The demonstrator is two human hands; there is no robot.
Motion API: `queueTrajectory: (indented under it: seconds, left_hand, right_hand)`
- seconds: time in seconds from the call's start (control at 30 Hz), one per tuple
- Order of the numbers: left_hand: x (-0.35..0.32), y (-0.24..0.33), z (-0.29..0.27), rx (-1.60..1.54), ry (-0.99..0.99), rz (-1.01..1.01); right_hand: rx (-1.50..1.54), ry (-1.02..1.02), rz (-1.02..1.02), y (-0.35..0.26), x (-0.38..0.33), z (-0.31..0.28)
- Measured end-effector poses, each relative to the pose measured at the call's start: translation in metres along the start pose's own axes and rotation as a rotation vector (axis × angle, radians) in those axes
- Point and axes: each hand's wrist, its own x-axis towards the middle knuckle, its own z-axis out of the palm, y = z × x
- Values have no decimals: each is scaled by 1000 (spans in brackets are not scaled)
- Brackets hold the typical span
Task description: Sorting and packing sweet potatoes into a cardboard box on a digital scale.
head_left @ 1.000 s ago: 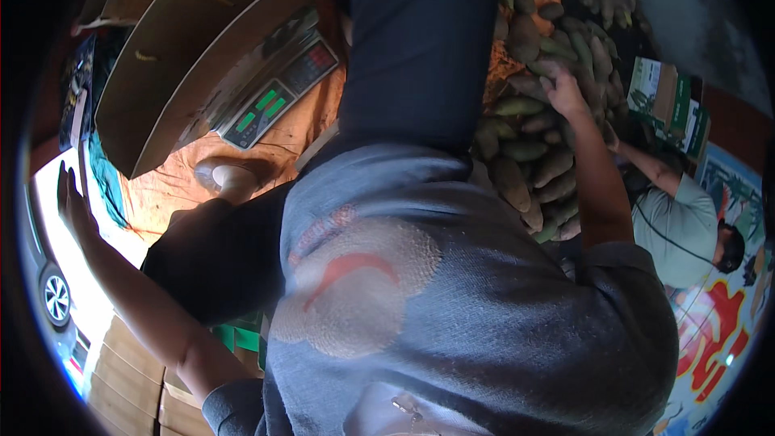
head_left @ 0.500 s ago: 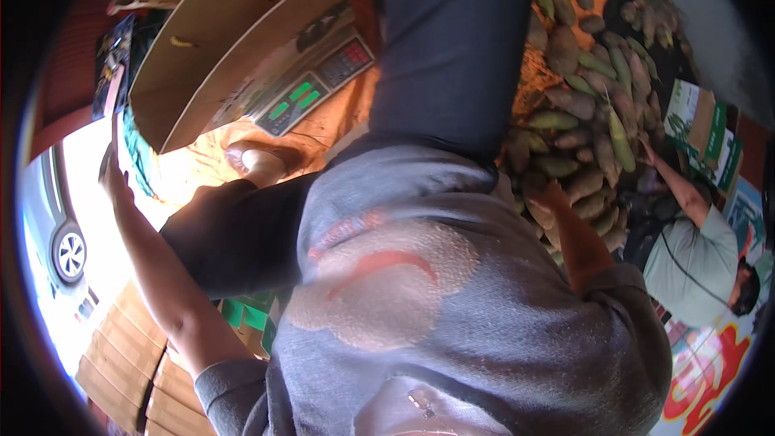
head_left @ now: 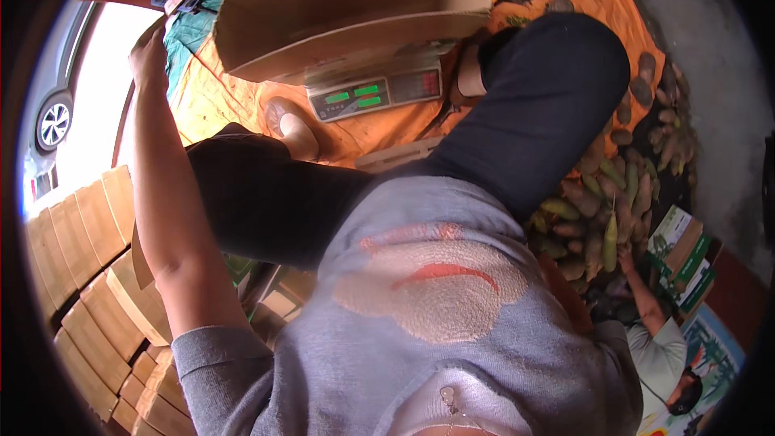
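My left hand (head_left: 148, 55) is raised at the upper left, its fingers closed around something thin and dark that I cannot make out. My right forearm (head_left: 565, 295) shows only in part beside my shirt; the hand is hidden behind my body, near a heap of long green and brownish produce (head_left: 593, 250). In front of me an open cardboard box (head_left: 339, 52) rests on or against a digital scale (head_left: 371, 97) with green displays. Yellow handles hang inside the box.
Orange sheeting (head_left: 387, 133) covers the ground, with more produce at the right. Stacked cardboard boxes (head_left: 89, 274) stand at the left, and a parked car (head_left: 52, 113) is beyond. Another person (head_left: 658, 347) reaches into the heap at the right, beside green-and-white cartons (head_left: 686, 266).
My view and body have turned, so the box and scale lie straighter ahead. My left hand is higher in the view. My right hand, seen over the produce before, is now hidden.
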Motion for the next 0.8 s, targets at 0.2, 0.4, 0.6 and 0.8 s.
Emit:
queueTrajectory:
  seconds: [0.2,0.4,0.6,0.8]
  left_hand:
    - [-4,68,60,-288,-109,351]
    - [-78,122,69,108,-410,578]
    - [-152,154,94,671,-896,653]
    - [-175,115,106,611,-824,899]
  right_hand:
    - [107,477,-199,65,7,-128]
    - [292,1251,-280,-72,-264,-397]
    - [131,1288,-1011,-256,-477,-458]
    - [-313,549,-1324,-469,-505,-422]
